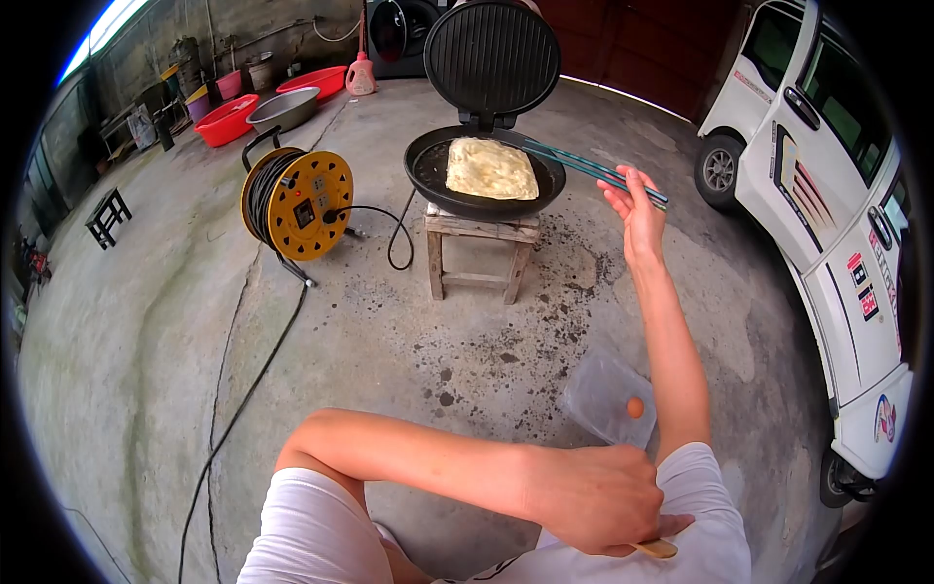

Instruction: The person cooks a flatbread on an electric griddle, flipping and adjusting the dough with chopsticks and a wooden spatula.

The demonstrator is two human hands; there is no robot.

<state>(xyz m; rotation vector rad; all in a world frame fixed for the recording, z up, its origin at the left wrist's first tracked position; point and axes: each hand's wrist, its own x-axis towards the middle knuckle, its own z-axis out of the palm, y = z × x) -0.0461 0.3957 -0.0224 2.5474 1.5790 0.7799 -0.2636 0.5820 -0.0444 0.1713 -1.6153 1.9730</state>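
Note:
My right hand (637,209) grips a pair of dark green chopsticks (584,165), whose tips reach over the right rim of an open electric griddle (416,177). On the griddle lies a pale, roughly square flatbread (491,168), apart from the chopstick tips. The ribbed lid (493,60) stands raised behind it. My left hand (598,496) is closed across my lap, near my right thigh. A light-brown, wooden-looking handle end (657,549) sticks out of that fist; the remainder of it is hidden.
A small wooden stool (477,226) carries the griddle. To its left stands a yellow cable reel (309,204) with black cords. A clear plastic container (598,389) with a brown egg (635,407) sits on the floor. Basins (226,122) line the back; a white van (817,175) is at right.

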